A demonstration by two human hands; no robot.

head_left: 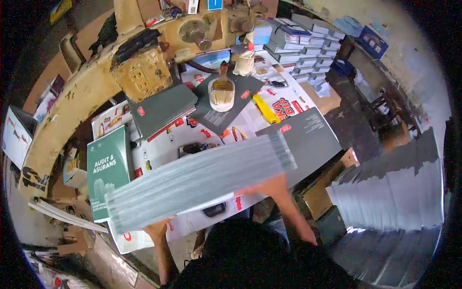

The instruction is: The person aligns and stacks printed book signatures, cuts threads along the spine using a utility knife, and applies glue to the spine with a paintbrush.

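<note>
Gripping one long grey stack of sheets (197, 178) in two hands, holding it tilted above the near side of the table covering (159, 153), showing layered edges upward, blurring a little. Not managing to count single sheets.

Counting one green book (108, 161), lying partly hidden by the stack's left end. Counting one pile of dark booklets (166, 108), one dark cover (211, 118) under the tub, and one dark sheet (315, 139) reaching out past the stack's right end. Counting one tub (221, 103), one brush (223, 83) standing in it, one red-capped bottle (244, 63), one yellow packet (266, 109). Seeing several piles of grey books (308, 53) at far right, plus a large heap of sheets (392, 197) nearer on the right, too dense for counting.

Closing the right hand (270, 187) on the near edge, toward the stack's right end. Closing the left hand (156, 230) on the lower edge near the left end, hiding most fingers underneath.

Noticing white title lettering and building outlines on the green book; small red marks on the booklets, cover and dark sheet; bold red lettering on the table covering.
</note>
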